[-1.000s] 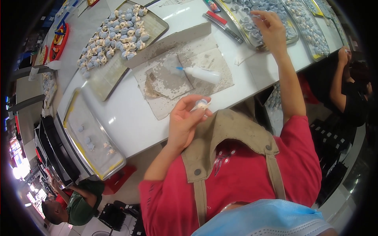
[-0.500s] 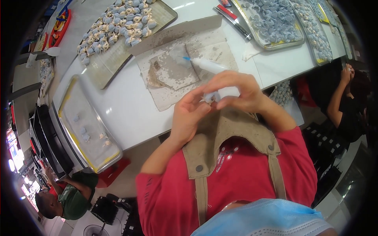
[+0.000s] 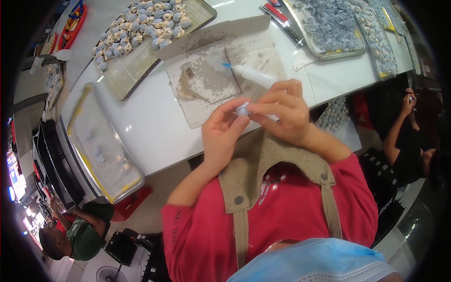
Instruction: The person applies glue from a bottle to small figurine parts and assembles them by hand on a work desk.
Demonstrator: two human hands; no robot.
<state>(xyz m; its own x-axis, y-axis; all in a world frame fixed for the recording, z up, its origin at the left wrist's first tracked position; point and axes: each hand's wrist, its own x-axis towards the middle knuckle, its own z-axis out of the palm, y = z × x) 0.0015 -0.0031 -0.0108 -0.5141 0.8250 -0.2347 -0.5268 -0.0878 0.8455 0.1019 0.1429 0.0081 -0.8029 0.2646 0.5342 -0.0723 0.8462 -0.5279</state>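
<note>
Small rounded grey-blue piece (image 3: 243, 110), prob. moulded plastic, is held up in front of the chest, nr the table edge, btwn both hands. L hand (image 3: 221, 134) has it pinched, thumb vs. fingertips; R hand (image 3: 287, 113) has its fingertips at the piece's right side — can't tell if they clamp it or just press. Prob. v. light & fairly stiff, maybe smooth enough to slip; any thin projecting bits could bend or snap, so best hold = the rounded sides, w/ light fingertip pressure.

Just beyond: white squeeze bottle w/ blue tip (image 3: 253, 75), lying on stained grey cardboard sheet (image 3: 192, 112). Upper right, shallow metal tray of loose grey-blue curved pieces (image 3: 338, 55); upper left, shallow metal tray w/ grey-blue-and-cream figures (image 3: 124, 77).
</note>
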